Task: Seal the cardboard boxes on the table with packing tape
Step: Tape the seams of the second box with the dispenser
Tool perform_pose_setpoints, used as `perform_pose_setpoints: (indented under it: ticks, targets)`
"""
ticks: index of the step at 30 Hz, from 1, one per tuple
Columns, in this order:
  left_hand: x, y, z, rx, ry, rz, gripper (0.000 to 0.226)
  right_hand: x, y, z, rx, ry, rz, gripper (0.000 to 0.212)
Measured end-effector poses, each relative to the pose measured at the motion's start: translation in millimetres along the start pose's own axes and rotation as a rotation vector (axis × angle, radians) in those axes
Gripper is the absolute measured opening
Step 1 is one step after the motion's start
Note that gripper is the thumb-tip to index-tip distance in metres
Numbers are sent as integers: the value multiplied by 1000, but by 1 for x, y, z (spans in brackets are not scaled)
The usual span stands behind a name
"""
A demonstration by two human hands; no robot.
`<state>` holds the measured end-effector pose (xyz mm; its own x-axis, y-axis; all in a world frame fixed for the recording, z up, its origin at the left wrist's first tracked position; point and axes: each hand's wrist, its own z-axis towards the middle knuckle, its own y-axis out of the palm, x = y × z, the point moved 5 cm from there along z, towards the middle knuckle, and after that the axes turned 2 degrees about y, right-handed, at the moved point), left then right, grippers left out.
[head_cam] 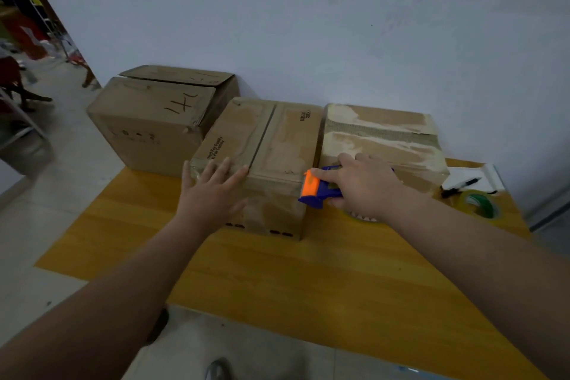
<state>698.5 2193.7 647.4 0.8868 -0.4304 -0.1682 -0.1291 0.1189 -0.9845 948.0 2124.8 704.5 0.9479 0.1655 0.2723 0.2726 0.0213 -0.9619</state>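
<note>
From my seat I see three cardboard boxes in a row at the far side of a yellow wooden table [277, 271], against a pale wall [308, 25].

The left box [151, 120] stands at the table's far left corner, with the tiled floor [61, 163] beyond it. Its top flaps are folded down unevenly, the back one lying a little raised, and there is dark handwriting on top.

The middle box [277, 139] is just beside it. Its two flaps meet in a dark seam that runs from back to front. The left hand [209, 191] lies on this box's near left corner, fingers straight and spread, holding nothing, with the fingertips on the top and the palm over the front edge.

At the same box's near right corner is the blue and orange tape dispenser [317, 188], its orange end touching the box edge. The right hand [364, 188] has its fingers wrapped round the dispenser, the forefinger stretched along the top, and a bit of pale tape shows under the palm.

The right box [385, 139] stands behind that hand, just beside the middle one, its top skin torn and peeled in patches.

Far right on the table lie a white paper [489, 174] with a black pen [459, 185] on it, and near them a tape roll [478, 203] with a green core.
</note>
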Motion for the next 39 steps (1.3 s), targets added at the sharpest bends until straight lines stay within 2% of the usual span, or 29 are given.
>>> perform_pose_setpoints:
  ticks: [3,6,9,12,19,24,31,34,39]
  targets:
    - [41,-6,3,40,35,-73,74,2,5,-1,-4,12,25,65]
    - [94,-7,1,114,237,-126,72,3,11,-4,-7,21,48,68]
    - [100,-8,2,123,285,-181,66,5,17,-6,-31,21,76,74]
    - [98,-12,4,158,258,-172,59,3,14,-7,-30,15,74,82]
    - [98,-13,3,196,212,-140,52,34,0,-29,43,-93,-5,79]
    - [103,-11,4,187,190,-122,53,78,25,-78,1,49,1,76]
    - [120,-13,1,144,201,26,60,74,27,-79,38,25,-44,74]
    - [122,-17,1,177,203,3,57,69,35,-77,-4,7,-59,73]
    - [125,-18,7,227,312,-87,54,46,44,-62,-100,31,-56,71]
